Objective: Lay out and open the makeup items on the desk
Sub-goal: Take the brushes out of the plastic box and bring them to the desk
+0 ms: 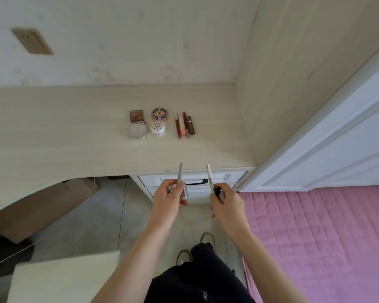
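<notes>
Just short of the tabletop edge, a grey pencil and small compact are pinched in the left hand, a white pencil and dark case in the right hand; all are judged light, slim, slippery, best gripped mid-barrel.

On table, mid-depth: square brown palette, closed; clear round jar just in front of it. Beside these, patterned round compact with white domed compact in front. To the right, lip tubes lying side by side, touching. Held above the front edge: grey pencil with small clear case; white pen with small dark case.
</notes>
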A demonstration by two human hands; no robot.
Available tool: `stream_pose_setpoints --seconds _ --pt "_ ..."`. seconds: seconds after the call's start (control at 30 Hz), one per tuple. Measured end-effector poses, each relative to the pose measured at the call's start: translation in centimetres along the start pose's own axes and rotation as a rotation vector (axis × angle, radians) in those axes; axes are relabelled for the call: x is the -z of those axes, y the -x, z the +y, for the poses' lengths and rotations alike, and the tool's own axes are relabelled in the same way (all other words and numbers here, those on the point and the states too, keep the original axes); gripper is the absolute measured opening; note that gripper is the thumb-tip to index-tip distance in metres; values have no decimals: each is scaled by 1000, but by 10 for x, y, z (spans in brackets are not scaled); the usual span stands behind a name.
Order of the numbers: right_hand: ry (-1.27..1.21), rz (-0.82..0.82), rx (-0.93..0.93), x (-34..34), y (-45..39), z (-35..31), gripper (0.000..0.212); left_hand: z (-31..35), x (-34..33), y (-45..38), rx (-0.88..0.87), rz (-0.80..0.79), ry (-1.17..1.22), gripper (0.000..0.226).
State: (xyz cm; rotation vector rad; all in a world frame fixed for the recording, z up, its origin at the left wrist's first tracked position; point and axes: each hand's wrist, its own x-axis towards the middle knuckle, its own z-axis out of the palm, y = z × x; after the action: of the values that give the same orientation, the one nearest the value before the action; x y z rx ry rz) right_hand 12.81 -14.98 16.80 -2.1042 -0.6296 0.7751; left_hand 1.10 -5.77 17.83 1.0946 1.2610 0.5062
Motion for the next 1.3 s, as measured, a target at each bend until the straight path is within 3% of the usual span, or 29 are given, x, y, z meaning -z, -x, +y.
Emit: stream_pose_setpoints --seconds 0.43,0.6,0.8,1.17,1.3 --pt "120 -55 -49 7 -138 -24 16 43 -63 -117 100 -50 -29 14" --pt "200 -85 -96 11 -198 -19 20 47 -93 -166 108 -43 -204 16" --pt "291 -151 -169 9 -262 -17 24 56 -129 -218 149 -1 -238 23" --pt "321 -134 -195 -2 -316 -12 7 59 -165 -274 178 -29 -402 15" --pt "372 -114 -193 -3 -330 -12 16 53 -172 -290 144 -10 -427 13"
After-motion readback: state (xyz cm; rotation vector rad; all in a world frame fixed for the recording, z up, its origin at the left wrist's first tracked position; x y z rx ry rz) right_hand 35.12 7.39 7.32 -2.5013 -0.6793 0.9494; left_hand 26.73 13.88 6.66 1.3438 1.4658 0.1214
